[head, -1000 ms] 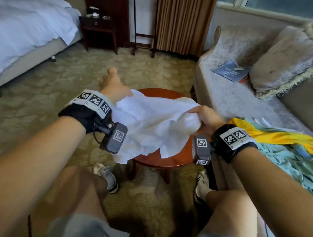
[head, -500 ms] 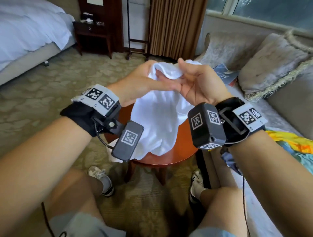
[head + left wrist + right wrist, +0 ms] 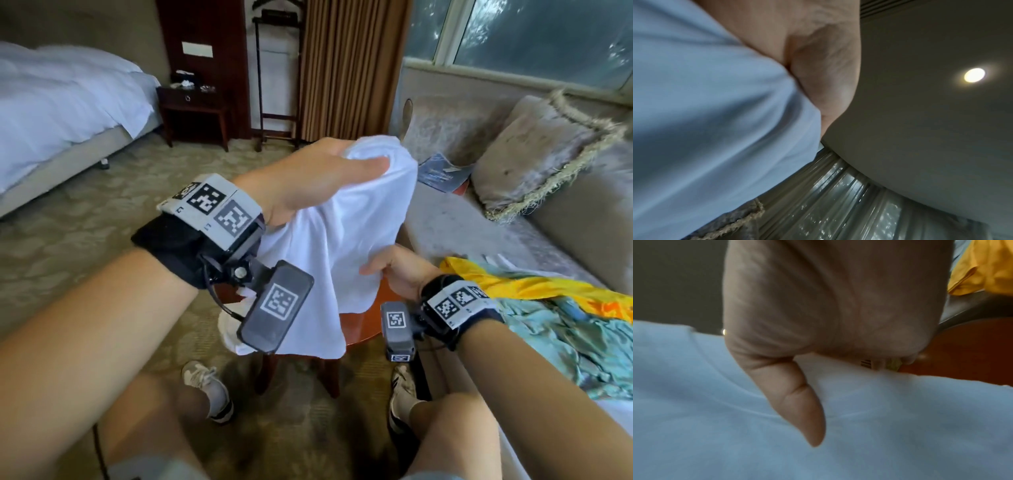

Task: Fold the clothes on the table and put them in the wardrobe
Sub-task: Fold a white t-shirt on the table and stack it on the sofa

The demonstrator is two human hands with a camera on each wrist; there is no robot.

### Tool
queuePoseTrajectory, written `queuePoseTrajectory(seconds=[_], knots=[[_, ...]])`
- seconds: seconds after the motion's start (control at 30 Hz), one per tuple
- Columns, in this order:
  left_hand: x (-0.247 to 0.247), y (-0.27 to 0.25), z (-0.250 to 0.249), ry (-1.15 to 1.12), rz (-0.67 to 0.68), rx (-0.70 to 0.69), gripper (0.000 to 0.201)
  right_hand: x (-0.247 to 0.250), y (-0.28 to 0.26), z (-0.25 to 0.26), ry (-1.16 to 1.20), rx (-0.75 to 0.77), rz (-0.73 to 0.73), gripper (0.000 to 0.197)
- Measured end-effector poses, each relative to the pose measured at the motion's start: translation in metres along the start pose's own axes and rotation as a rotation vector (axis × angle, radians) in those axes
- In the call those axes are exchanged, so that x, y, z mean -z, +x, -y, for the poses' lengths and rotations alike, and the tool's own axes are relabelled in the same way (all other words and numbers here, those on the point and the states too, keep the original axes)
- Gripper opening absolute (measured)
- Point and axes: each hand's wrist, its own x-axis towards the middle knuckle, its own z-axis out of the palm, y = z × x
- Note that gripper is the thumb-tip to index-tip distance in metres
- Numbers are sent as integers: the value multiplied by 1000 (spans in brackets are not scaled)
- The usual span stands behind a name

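Left hand (image 3: 308,181) grip clamps the white cotton shirt (image 3: 335,246) high above the round wooden desk (image 3: 370,318); right hand (image 3: 394,270) grip pinches its lower edge.

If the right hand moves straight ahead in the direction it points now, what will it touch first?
Most likely the white garment itself: the right hand already pinches its edge and points into the hanging cloth. Beyond that lies the left hand, though depth is unclear.

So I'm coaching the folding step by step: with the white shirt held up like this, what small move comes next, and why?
Probably lower the white shirt flat onto the round wooden table. The left hand grips its bunched top high up, the right hand pinches a lower edge, and the cloth hangs crumpled, with only its bottom draped on the table. It cannot be folded neatly while it hangs.
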Motion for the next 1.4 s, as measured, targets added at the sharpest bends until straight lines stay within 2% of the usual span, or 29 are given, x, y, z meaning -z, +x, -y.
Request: queuePoseTrajectory(seconds=[0.07, 0.13, 0.2, 0.27, 0.33, 0.37, 0.4, 0.47, 0.57, 0.67, 0.73, 0.77, 0.83, 0.93, 1.13, 1.3, 1.4], knots=[[4, -4, -8, -76, -28, -10, 15, 0, -7, -2, 53, -55, 23, 53], [8, -6, -10, -108, -94, -26, 13, 4, -16, -2, 147, -75, 1, 71], [13, -7, -9, -87, -205, -48, 13, 5, -26, 5, 284, -13, -65, 74], [22, -9, -5, -90, -289, -38, 16, 7, -33, 19, 478, 110, -96, 58], [33, -13, -1, -124, -302, 6, 20, 3, -50, 41, 591, 254, -127, 17], [37, -15, 1, -138, -305, 22, 23, 1, -59, 53, 604, 327, -130, 15], [41, -16, 3, -137, -321, 31, 25, -2, -68, 63, 617, 378, -139, 30], [46, -18, 5, -95, -370, 60, 26, -5, -77, 76, 605, 424, -92, 38], [42, -14, 9, 15, -413, 141, 18, -2, -66, 78, 398, 361, -92, 42], [32, -12, 20, 50, -356, 253, 15, -1, -42, 67, 138, 354, -194, 32], [36, -8, 36, 36, -307, 307, 37, 3, -27, 54, 19, 384, -290, 18], [41, -6, 47, 74, -320, 323, 41, 7, -21, 47, -36, 394, -344, 19], [53, -5, 69, 152, -384, 330, 29, 17, -12, 33, -159, 381, -456, 26], [69, 0, 101, 275, -505, 329, 29, 27, -5, 20, -341, 310, -572, 18], [74, 18, 137, 556, -685, 318, 17, 28, 17, -2, -779, 209, -519, 13], [79, 36, 158, 618, -707, 281, 20, 36, 31, -16, -967, 87, -593, 11], [87, 50, 167, 615, -727, 262, 18, 44, 39, -24, -1037, 45, -625, 23]])
